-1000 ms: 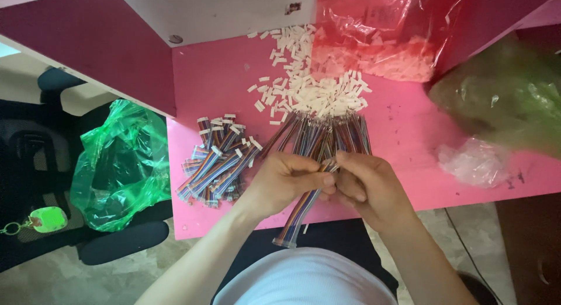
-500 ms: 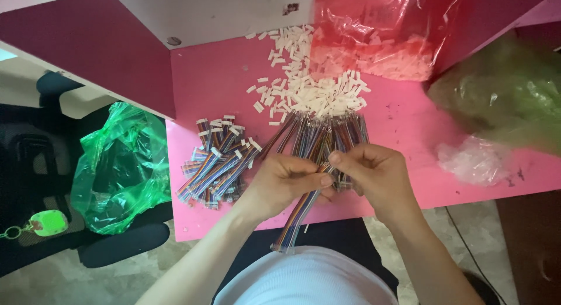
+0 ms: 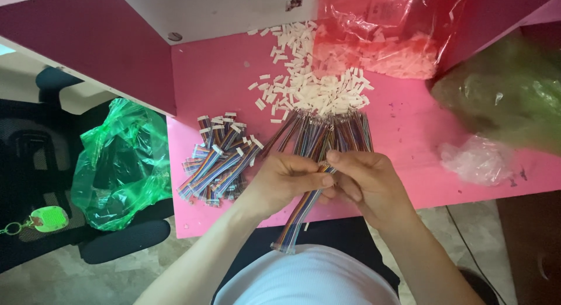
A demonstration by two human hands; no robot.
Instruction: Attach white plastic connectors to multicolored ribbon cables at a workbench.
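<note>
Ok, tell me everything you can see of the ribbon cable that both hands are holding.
The ribbon cable is a flat strip of thin, multicoloured wires, plastic-coated by the look of it. It runs slantwise from the hands down past the pink table edge toward the person's lap, with pale tips at its lower end. The left hand and right hand pinch its upper end, which the fingers hide. Whether a connector is on it cannot be told.
</note>
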